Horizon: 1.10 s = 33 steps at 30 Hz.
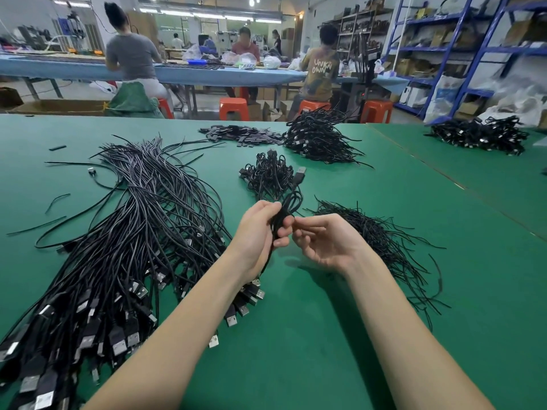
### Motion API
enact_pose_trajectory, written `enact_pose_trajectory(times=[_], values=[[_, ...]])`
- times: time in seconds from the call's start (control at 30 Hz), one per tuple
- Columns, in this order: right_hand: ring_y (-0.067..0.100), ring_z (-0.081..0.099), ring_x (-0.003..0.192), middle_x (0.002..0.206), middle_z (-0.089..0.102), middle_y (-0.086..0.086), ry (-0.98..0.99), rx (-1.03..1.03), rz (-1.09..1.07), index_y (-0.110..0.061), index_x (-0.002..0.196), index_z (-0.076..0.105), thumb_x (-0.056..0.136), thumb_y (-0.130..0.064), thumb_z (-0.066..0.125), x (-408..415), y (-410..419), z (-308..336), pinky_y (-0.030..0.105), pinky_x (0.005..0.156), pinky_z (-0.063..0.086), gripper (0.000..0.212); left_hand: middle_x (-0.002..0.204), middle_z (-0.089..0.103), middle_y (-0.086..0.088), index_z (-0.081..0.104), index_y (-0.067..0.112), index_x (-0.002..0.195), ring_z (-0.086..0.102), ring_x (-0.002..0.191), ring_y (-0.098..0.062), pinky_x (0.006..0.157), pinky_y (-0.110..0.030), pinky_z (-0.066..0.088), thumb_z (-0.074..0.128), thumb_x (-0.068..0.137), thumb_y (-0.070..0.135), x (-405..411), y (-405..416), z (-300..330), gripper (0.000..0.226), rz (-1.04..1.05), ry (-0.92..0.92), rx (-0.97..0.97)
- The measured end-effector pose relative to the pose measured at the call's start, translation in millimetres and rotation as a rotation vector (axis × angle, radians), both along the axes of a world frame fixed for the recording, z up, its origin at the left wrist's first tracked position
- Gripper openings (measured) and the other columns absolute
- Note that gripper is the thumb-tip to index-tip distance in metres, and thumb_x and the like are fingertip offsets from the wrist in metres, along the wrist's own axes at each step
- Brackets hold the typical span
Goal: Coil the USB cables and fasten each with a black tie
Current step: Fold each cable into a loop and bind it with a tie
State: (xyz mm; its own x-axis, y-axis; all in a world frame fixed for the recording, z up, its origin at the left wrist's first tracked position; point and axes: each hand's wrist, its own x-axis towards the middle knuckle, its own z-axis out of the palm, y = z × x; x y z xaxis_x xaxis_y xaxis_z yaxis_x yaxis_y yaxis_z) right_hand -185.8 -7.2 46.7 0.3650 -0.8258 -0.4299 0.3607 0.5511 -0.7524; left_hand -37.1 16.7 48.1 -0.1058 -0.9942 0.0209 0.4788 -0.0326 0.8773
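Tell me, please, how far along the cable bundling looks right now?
Done: a small heap of tied coils ahead of the hands, a bigger heap beyond. In hand: the left hand grips a coiled cable; the right hand works at it. Left: a large spread of loose cables; ties wait on the right.

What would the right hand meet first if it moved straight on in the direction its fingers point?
Probably the coiled cable that the left hand grips; the right hand points left, fingertips almost on it.

Both forearms bare, no sleeves, left hand (257, 232) and right hand (324, 244) ungloved.
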Motion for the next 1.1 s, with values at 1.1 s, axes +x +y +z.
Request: enact_pose_trajectory(times=[1.1], values=[[0.004,0.056,0.089,0.082,0.069,-0.024,1.227,-1.229,-0.148,-0.042,0.076,0.073,0.076,-0.056,0.066,4,5,19,0.035,0.079,0.050,0.015,0.079,0.077,0.002,0.070,0.019,0.087,0.075,0.073,-0.013,0.073,-0.026,0.058,0.076,0.085,0.008,5,-6,-24,0.012,0.504,-0.506,-0.192]])
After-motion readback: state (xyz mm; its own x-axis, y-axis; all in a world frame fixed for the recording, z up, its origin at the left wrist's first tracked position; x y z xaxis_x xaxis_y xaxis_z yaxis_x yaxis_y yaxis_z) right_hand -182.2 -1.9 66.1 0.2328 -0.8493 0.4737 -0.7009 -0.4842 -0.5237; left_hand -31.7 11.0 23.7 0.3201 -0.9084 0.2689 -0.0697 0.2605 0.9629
